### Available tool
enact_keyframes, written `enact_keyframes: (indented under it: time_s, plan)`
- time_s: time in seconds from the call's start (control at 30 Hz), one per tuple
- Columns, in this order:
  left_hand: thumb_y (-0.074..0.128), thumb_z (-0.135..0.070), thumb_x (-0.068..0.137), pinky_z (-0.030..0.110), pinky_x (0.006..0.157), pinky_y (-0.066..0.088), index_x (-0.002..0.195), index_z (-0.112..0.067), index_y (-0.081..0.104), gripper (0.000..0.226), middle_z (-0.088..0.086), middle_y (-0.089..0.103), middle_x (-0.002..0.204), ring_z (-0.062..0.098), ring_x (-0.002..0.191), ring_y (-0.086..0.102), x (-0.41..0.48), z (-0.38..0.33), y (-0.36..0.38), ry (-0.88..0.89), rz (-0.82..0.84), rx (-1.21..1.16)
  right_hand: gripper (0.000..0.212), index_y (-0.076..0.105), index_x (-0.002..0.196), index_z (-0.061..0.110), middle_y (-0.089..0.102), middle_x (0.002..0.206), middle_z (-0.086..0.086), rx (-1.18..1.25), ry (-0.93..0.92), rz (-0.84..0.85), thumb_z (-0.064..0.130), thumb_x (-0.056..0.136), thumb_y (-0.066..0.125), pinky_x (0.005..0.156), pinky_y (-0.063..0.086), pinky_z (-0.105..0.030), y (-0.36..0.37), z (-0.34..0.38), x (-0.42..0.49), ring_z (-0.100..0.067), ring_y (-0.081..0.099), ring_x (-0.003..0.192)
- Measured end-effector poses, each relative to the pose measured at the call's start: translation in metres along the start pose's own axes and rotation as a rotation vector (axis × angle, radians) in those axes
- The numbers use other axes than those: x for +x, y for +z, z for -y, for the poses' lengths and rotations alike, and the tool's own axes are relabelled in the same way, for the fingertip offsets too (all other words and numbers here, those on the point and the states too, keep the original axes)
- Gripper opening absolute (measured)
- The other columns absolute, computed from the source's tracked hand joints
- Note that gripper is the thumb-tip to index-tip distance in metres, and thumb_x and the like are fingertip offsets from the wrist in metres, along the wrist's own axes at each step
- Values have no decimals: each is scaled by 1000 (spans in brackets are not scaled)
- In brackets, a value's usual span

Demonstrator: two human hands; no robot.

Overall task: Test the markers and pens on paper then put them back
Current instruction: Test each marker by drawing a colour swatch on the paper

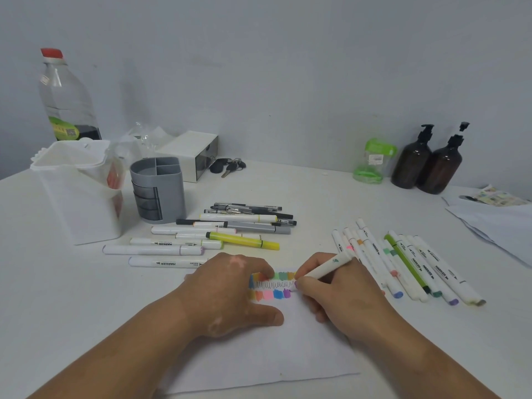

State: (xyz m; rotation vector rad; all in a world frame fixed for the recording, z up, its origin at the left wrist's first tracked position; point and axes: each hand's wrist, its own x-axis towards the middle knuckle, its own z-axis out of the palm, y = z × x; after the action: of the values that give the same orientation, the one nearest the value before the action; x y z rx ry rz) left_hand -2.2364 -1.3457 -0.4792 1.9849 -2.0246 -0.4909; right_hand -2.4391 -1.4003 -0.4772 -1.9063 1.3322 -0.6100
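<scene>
A white sheet of paper (267, 358) lies in front of me with rows of colour swatches (272, 286) and a black scribble line. My left hand (230, 292) lies flat on the paper's left part, fingers spread. My right hand (336, 295) grips a white marker (328, 267), its purple tip touching the paper at the right end of the swatches. Beyond the paper lies a pile of markers and pens (230, 228), among them a yellow one (244, 240). To the right is a second group of white markers (408, 263).
A grey pen holder (158, 191) and a white bucket-shaped holder (77, 194) stand at the left. Behind them are a plastic bottle (66, 96), a white box (190, 154) and keys (227, 165). Two brown pump bottles (426, 165), a green jar (372, 162) and loose papers (495, 217) sit at the right.
</scene>
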Motion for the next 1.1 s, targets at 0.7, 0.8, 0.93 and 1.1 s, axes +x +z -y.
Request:
enact_keyframes:
  time_s: [0.7,0.8,0.93,1.1]
  plan:
    - [40,0,98,36,61,52,113,-29,58,38,-2,76,95,18,61,52,0,-1,-13,-86,-206,-931,19,75,71,16,64,65,-12,839,-85,-109,3,84,69,44,47,-25,-21,-1,7,-18,57,52]
    - [45,-13,106,36,65,60,114,-22,55,16,0,76,99,16,61,55,-2,-3,-12,-46,-163,-964,33,76,73,15,63,64,-13,903,-96,-88,-4,92,56,44,47,-26,-22,-2,6,-19,56,51]
    - [55,-19,102,29,59,57,99,-21,69,14,-2,76,98,15,62,54,-4,-10,-15,3,-157,-947,31,73,71,16,61,63,-12,926,-115,-83,-3,91,59,43,45,-26,-23,-1,5,-19,54,50]
    - [61,-20,98,16,55,51,95,-30,76,19,-6,74,84,9,57,52,-2,-14,-13,-29,-189,-926,10,71,67,18,62,62,-12,901,-155,-60,12,74,67,43,45,-26,-23,2,4,-19,55,49]
